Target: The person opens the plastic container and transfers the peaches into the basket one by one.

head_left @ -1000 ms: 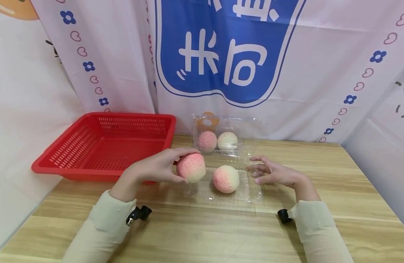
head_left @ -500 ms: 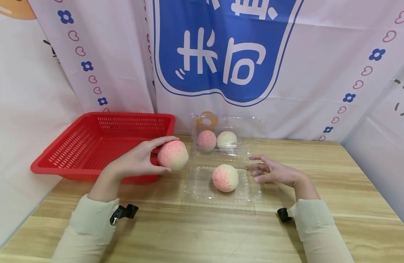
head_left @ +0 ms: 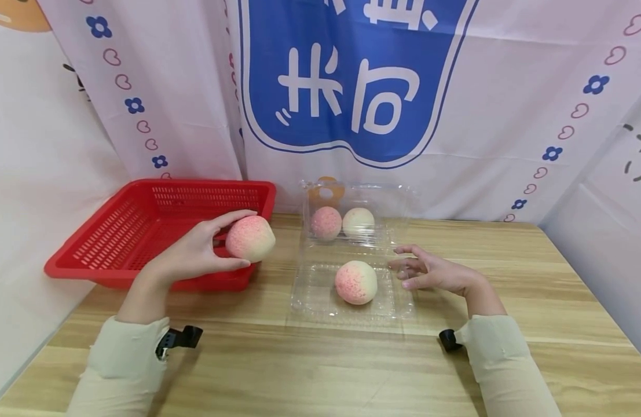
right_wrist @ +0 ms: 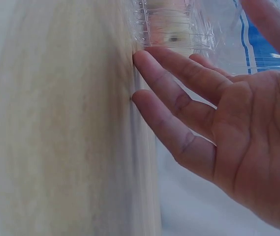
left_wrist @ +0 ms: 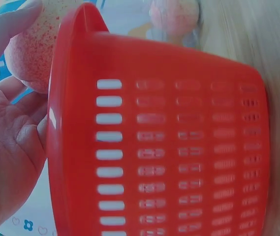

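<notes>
My left hand (head_left: 192, 255) grips a round pink-and-cream peach (head_left: 251, 238) between thumb and fingers, over the front right corner of a red plastic basket (head_left: 72, 271). In the left wrist view, the basket's slotted wall (left_wrist: 179, 64) hides part of the peach (left_wrist: 29, 59). A second peach (head_left: 356, 282) sits in the front half of an open clear plastic clamshell box (head_left: 312, 301). Beside that box's right edge is my right hand (head_left: 439, 274), its fingers loosely bent and holding nothing. The right wrist view shows its palm (right_wrist: 253, 128), fingertips near the table.
Behind the clear plastic of the box's back half show a pink peach (head_left: 326, 223) and a cream one (head_left: 359, 223). A printed white curtain (head_left: 482, 145) hangs behind the wooden table (head_left: 310, 370).
My left hand has carried the peach leftward and slightly back, from over the clear box to the basket's corner. My right hand stays beside the box.
</notes>
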Demonstrator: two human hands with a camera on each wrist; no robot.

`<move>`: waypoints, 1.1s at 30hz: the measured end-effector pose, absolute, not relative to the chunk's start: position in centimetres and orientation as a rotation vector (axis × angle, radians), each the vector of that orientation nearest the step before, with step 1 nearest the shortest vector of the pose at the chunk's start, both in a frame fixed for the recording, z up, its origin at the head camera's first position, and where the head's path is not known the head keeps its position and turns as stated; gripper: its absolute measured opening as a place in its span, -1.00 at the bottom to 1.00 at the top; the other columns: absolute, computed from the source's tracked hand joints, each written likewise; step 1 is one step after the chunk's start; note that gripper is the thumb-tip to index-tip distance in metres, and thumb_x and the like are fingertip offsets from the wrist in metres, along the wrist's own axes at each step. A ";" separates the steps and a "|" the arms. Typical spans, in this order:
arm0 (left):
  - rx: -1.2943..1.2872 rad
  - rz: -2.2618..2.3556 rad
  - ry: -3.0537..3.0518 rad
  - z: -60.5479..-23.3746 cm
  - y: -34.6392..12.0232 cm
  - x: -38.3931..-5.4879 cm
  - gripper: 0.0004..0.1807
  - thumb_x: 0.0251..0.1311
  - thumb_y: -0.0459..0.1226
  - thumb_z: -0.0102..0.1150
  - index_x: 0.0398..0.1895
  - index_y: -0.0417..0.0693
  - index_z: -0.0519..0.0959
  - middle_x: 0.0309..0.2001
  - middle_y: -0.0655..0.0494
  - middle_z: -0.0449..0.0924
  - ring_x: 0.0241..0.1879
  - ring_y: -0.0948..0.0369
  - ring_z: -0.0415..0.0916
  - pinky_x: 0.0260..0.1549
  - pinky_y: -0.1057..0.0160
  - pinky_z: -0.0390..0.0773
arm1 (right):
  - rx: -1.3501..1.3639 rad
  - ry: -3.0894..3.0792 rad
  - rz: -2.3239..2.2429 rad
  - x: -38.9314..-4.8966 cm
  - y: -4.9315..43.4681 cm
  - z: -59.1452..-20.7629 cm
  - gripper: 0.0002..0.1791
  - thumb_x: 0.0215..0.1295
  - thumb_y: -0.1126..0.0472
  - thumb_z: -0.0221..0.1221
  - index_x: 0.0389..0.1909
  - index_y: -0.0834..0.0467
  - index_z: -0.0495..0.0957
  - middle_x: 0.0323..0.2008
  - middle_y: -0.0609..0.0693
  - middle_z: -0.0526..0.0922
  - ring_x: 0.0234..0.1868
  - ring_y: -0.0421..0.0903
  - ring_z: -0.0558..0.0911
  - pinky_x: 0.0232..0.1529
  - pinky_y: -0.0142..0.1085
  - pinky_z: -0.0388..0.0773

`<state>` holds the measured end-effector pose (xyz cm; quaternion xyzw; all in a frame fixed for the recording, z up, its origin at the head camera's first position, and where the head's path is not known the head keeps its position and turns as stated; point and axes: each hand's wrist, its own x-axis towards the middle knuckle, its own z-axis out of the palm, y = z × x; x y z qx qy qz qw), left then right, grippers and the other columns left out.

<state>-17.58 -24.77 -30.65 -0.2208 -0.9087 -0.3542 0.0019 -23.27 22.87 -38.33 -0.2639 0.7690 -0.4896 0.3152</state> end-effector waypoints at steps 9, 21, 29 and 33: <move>-0.565 -1.102 -2.866 -30.9 -26.0 -17.3 -0.07 0.02 -0.08 0.50 0.47 0.14 0.26 0.39 -0.02 0.35 0.31 -0.08 0.37 0.09 -0.17 0.58 | -0.693 2.022 -1.291 -23.3 22.9 -38.4 -0.08 0.36 0.23 0.22 0.51 0.26 -0.19 0.49 0.39 0.10 0.40 0.34 0.28 0.13 -0.43 0.47; -0.481 -1.030 -2.911 -31.5 -27.7 -17.4 -0.06 0.00 -0.02 0.50 0.47 0.14 0.26 0.36 -0.06 0.37 0.26 -0.07 0.38 0.03 -0.16 0.62 | -0.685 2.032 -1.287 -23.3 22.9 -38.4 -0.08 0.36 0.23 0.23 0.51 0.25 -0.19 0.49 0.38 0.12 0.40 0.30 0.29 0.13 -0.44 0.47; -0.457 -0.947 -3.000 -31.9 -28.7 -17.9 -0.07 -0.01 0.04 0.49 0.45 0.14 0.29 0.33 -0.03 0.43 0.22 -0.01 0.40 0.04 -0.15 0.61 | -0.680 2.033 -1.290 -23.3 22.8 -38.4 -0.07 0.35 0.23 0.23 0.51 0.25 -0.19 0.49 0.38 0.13 0.39 0.30 0.30 0.13 -0.44 0.47; -0.456 -0.939 -3.058 -32.2 -29.2 -18.2 -0.10 -0.01 0.07 0.47 0.43 0.15 0.31 0.30 -0.02 0.46 0.21 0.01 0.39 0.05 -0.17 0.59 | -0.678 2.033 -1.292 -23.3 22.8 -38.5 -0.07 0.35 0.24 0.23 0.51 0.25 -0.19 0.49 0.38 0.13 0.40 0.31 0.29 0.14 -0.43 0.47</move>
